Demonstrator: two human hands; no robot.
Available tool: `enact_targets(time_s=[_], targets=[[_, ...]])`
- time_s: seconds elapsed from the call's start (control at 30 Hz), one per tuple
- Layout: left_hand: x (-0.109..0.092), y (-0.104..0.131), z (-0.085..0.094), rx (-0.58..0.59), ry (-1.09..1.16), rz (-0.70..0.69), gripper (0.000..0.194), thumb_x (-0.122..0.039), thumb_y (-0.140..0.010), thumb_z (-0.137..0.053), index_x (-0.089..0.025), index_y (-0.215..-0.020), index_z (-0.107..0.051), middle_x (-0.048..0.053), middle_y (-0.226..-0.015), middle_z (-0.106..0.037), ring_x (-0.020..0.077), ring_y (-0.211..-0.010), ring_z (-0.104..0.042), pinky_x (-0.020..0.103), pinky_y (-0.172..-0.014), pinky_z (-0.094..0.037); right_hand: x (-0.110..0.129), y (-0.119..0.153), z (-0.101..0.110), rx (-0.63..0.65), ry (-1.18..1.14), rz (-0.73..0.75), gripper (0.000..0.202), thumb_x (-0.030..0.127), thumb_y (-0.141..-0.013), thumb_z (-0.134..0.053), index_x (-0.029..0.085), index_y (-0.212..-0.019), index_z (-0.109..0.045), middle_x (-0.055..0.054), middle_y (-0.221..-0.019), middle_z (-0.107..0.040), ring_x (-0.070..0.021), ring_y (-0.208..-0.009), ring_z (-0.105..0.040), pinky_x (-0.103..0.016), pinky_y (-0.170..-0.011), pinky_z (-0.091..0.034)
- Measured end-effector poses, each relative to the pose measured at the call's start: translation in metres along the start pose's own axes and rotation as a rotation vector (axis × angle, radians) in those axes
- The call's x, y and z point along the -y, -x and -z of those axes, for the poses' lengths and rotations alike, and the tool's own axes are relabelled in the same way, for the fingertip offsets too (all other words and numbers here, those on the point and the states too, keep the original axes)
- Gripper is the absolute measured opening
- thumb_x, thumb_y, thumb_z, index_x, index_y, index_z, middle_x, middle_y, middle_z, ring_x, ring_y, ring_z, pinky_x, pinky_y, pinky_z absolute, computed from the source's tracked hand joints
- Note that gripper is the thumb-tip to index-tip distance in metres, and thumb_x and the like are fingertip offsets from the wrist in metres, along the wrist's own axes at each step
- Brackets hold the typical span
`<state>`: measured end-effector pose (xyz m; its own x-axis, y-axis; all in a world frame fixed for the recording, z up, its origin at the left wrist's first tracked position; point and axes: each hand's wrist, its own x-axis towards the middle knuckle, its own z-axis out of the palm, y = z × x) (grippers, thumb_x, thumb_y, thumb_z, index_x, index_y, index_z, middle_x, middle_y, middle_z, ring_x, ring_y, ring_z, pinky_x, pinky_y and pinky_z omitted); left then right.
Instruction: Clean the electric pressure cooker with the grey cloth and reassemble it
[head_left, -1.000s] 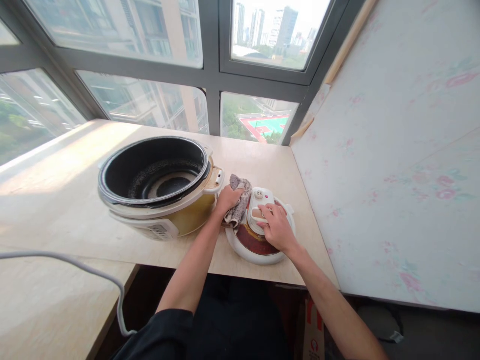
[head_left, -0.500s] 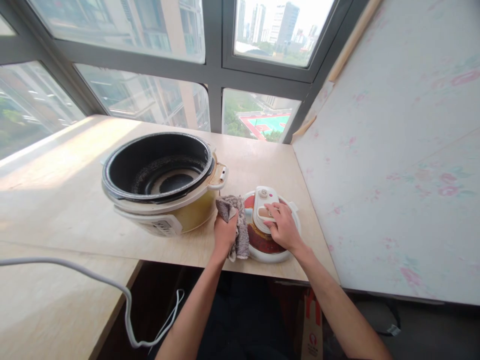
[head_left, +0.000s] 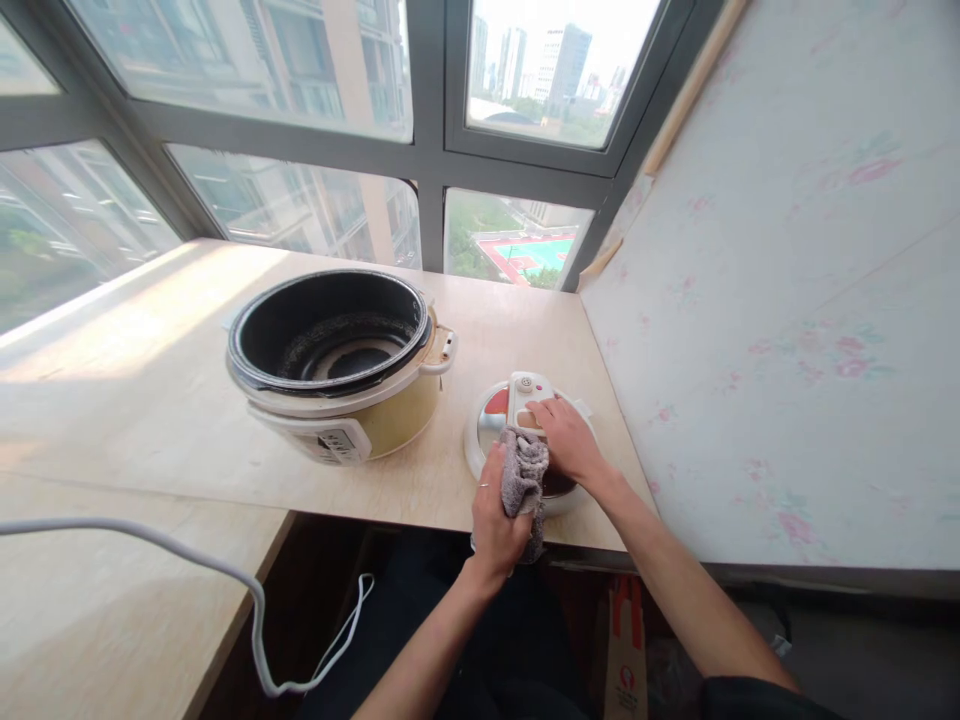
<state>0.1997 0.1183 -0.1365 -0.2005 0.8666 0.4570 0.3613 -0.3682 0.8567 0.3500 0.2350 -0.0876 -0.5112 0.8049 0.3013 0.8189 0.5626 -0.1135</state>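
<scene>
A round cooker lid [head_left: 474, 440] with a white rim and a dark red face lies on the wooden surface. My right hand [head_left: 571, 438] is closed around the handle [head_left: 527, 392] at the lid's middle. In my left hand [head_left: 496, 520] is a bunched grey-brown cloth [head_left: 523, 470], held over the near part of the lid and covering some of it. Whether the cloth touches the lid there I cannot tell. Left of the lid stands the electric pressure cooker [head_left: 390, 420], uncovered, its dark inner pot [head_left: 330, 335] showing.
A light wooden counter [head_left: 150, 430] runs beneath the windows [head_left: 262, 200]. The flowered wall [head_left: 780, 300] bounds it on the right. A white cord [head_left: 187, 548] loops past the counter's front edge at left. Below stands a paper bag [head_left: 626, 650].
My left hand has moved right with the cloth, from the lid's left edge to over its near part. My right hand stays on the handle. The view has shifted slightly.
</scene>
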Motion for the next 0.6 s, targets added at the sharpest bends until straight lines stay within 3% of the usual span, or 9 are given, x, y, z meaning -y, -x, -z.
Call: enact_targets(time_s=[0.1, 0.23, 0.37, 0.5, 0.6], targets=[[0.002, 0.005, 0.005, -0.001, 0.070, -0.057, 0.061, -0.021, -0.087, -0.061, -0.020, -0.147, -0.049, 0.017, -0.142, -0.061, 0.0307, -0.134, -0.057, 0.048, -0.111, -0.049, -0.002, -0.007, -0.003, -0.005, 0.065, -0.002, 0.037, 0.045, -0.099, -0.056, 0.014, -0.117, -0.066, -0.013, -0.099, -0.064, -0.0269, -0.093, -0.054, -0.037, -0.082, -0.044], [-0.001, 0.008, 0.022, -0.124, 0.128, 0.072, 0.052, -0.027, -0.087, -0.066, -0.021, -0.138, -0.058, 0.014, -0.133, -0.067, 0.0307, -0.123, -0.065, 0.047, -0.106, -0.052, -0.008, -0.011, -0.009, -0.015, 0.108, 0.057, 0.051, 0.064, -0.095, -0.055, 0.015, -0.103, -0.069, -0.012, -0.095, -0.064, -0.0262, -0.091, -0.056, -0.036, -0.080, -0.044], [-0.008, -0.001, 0.042, -0.269, 0.164, 0.260, 0.043, -0.037, -0.087, -0.070, -0.020, -0.126, -0.064, 0.013, -0.120, -0.072, 0.0295, -0.112, -0.070, 0.045, -0.099, -0.057, -0.015, -0.009, -0.010, -0.091, 0.073, 0.084, 0.047, 0.060, -0.099, -0.052, 0.016, -0.102, -0.068, -0.012, -0.096, -0.065, -0.0258, -0.092, -0.059, -0.034, -0.078, -0.046], [-0.015, -0.015, 0.058, -0.424, 0.193, 0.333, 0.041, -0.042, -0.082, -0.077, -0.019, -0.115, -0.068, 0.012, -0.115, -0.074, 0.0285, -0.109, -0.071, 0.042, -0.098, -0.058, -0.022, -0.003, 0.002, -0.190, -0.084, 0.019, 0.043, 0.057, -0.099, -0.052, 0.018, -0.107, -0.067, -0.010, -0.096, -0.066, -0.0243, -0.091, -0.062, -0.033, -0.072, -0.048], [-0.021, -0.023, 0.062, -0.482, 0.217, 0.380, 0.046, -0.045, -0.078, -0.080, -0.018, -0.113, -0.069, 0.011, -0.114, -0.075, 0.0282, -0.107, -0.072, 0.042, -0.098, -0.058, -0.025, 0.000, 0.016, -0.310, -0.291, -0.042, 0.038, 0.054, -0.098, -0.056, 0.018, -0.106, -0.067, -0.009, -0.096, -0.066, -0.0235, -0.090, -0.063, -0.035, -0.078, -0.051]])
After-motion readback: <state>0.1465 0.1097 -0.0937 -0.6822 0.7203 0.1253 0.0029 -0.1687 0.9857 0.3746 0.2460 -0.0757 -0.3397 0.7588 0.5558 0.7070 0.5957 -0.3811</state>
